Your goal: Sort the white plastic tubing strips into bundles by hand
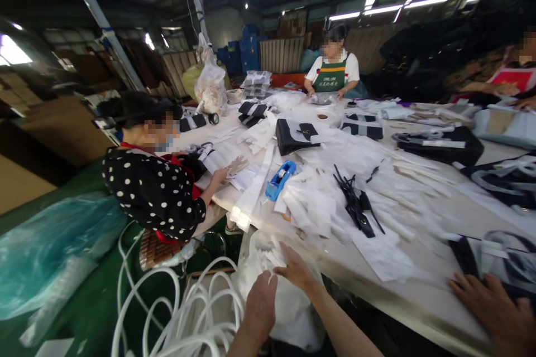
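Note:
Low in the middle, a white plastic bag with white pieces in its mouth hangs at the table's edge. My left hand is at the bag's front, its fingers pressed together; what they hold is hidden. Just right of it, my right hand reaches over the bag, with white material between its thumb and fingers. The two hands nearly touch. Beside the bag at the left are looped white tubes.
On the table are a blue tape dispenser, black straps, white strips and several black bags. A person in polka dots sits left; another stands across. A co-worker's hand rests at the right.

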`<state>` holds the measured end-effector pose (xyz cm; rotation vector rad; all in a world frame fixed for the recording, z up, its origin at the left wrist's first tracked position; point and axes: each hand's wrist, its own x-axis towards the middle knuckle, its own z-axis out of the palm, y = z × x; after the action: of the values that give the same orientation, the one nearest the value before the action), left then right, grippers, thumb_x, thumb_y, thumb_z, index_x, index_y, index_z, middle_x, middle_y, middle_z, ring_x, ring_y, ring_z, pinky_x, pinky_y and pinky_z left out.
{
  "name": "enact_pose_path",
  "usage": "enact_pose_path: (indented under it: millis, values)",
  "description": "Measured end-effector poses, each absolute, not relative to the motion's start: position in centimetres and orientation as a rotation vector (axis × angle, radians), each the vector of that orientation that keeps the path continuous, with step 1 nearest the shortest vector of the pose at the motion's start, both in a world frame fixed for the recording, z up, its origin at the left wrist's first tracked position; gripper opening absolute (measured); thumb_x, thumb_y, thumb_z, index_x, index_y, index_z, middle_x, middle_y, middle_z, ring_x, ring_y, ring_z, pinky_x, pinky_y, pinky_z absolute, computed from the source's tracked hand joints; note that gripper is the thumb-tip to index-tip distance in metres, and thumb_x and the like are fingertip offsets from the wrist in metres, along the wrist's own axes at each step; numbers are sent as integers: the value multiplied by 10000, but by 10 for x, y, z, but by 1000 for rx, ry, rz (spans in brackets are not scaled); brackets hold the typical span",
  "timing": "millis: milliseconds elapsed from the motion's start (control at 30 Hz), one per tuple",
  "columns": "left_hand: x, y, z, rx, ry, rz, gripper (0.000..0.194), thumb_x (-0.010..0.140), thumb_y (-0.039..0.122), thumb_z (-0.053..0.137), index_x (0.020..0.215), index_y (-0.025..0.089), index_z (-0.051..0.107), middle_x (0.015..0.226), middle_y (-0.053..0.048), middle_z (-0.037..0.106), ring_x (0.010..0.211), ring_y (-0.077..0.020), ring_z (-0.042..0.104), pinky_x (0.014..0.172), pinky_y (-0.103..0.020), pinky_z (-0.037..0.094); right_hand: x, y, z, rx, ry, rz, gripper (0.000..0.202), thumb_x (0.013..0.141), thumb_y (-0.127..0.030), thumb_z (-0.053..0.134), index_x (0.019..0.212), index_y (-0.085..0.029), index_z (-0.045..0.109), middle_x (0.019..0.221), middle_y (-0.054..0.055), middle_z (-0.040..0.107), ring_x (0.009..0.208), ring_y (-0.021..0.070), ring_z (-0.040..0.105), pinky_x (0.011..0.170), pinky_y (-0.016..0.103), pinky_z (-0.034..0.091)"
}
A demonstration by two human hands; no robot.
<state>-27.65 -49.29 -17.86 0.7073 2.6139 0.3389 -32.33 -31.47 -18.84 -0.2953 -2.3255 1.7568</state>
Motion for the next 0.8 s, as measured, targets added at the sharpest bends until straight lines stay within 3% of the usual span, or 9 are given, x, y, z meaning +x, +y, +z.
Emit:
enact_pose_path:
  millis: [67,133,200,300,400,500,700,800]
  values:
    - [-278,-495,-177,730,2593,353,746,854,-11,331,1588,121,361,1668,-191,376,1565,-297,336,1304,-505,297,-318,-310,-201,-304,-2317,1776,507,542,-565,840,939,-263,754,1049,118,788,1068,390,704,984,525,547]
    - [-279,-495,-175,741,2600,377,825,819,-24,368,1621,148,277,1707,-165,288,1578,-290,304,1304,-505,293,-309,-301,-204,-305,-2303,1784,468,705,-637,707,973,-256,751,1102,135,781,1070,366,712,1009,533,534]
    - [-278,-494,-173,738,2617,370,894,776,-39,396,1631,173,240,1722,-149,234,1569,-298,325,1287,-497,325,-297,-290,-201,-313,-2290,1778,480,803,-688,582,928,-255,746,1025,133,788,988,340,726,983,519,544]
    - [-272,-491,-182,763,2695,352,920,760,-68,353,1628,214,239,1736,-121,165,1553,-279,363,1263,-451,363,-272,-286,-192,-401,-2254,1747,598,845,-783,465,868,-249,736,805,114,770,781,312,719,813,474,586]
    - [-269,-491,-206,851,2803,392,907,773,-73,302,1621,244,251,1751,-65,108,1571,-235,327,1253,-366,371,-245,-299,-190,-529,-2183,1727,726,861,-862,357,857,-240,731,731,102,754,660,274,705,639,401,578]
    - [-267,-492,-234,1008,2748,377,859,781,-46,324,1594,232,351,1734,-64,219,1569,-225,332,1242,-317,375,-219,-321,-198,-600,-2033,1983,813,745,-983,387,841,-240,703,672,64,715,560,231,662,545,356,540]
    - [-226,-513,-246,862,2312,119,892,698,-27,510,1558,199,441,1703,-110,334,1558,-242,353,1261,-287,312,-132,-352,-227,-919,-1753,2206,858,540,-1034,546,809,-228,667,670,33,664,593,211,654,563,335,521]
    - [-206,-528,-240,849,2147,221,661,817,78,614,1446,273,574,1557,-87,556,1451,-251,505,1208,-336,403,-81,-352,-246,-1041,-1811,2204,801,536,-993,586,805,-243,666,661,27,671,577,213,650,529,323,488]
